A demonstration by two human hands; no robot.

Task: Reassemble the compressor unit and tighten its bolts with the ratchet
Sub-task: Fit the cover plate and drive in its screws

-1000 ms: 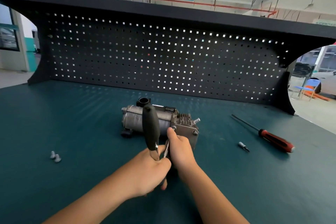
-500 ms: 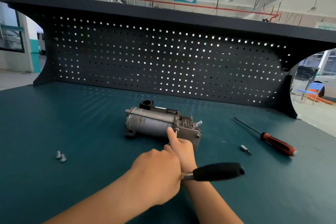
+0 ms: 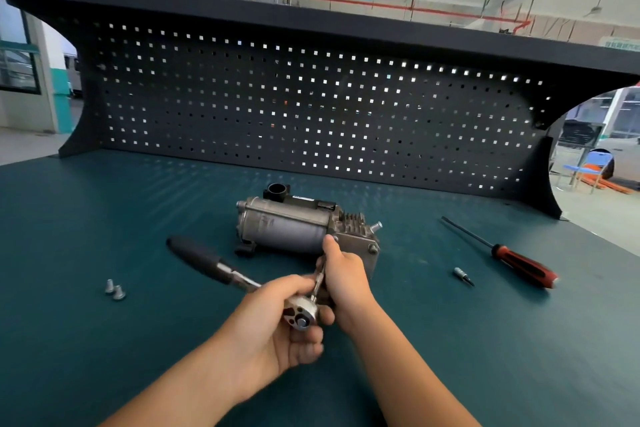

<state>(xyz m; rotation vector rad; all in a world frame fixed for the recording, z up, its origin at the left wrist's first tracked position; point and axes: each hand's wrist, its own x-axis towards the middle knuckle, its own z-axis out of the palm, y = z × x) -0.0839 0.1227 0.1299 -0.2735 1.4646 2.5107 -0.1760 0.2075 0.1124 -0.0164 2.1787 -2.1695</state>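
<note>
**Gripping With Both Hands: Current Position**

We hold the chrome ratchet with a black rubber handle in front of the grey cylindrical metal compressor unit. Our left hand curls round the ratchet head, and the handle points away to the left, above the bench. Our right hand closes round the slim steel extension shaft rising from the head, with one digit straight up against the near upper corner of the compressor's flat end plate. We cannot tell whether the shaft tip sits on a bolt; the hand hides it.

The compressor unit lies on its side at the centre of the dark teal bench mat, its end plate facing us.

Two small silver bolts stand together, well to the left. A red-and-black-handled screwdriver lies to the right, with a short silver bit near it. A black perforated back panel closes the rear of the bench.
</note>
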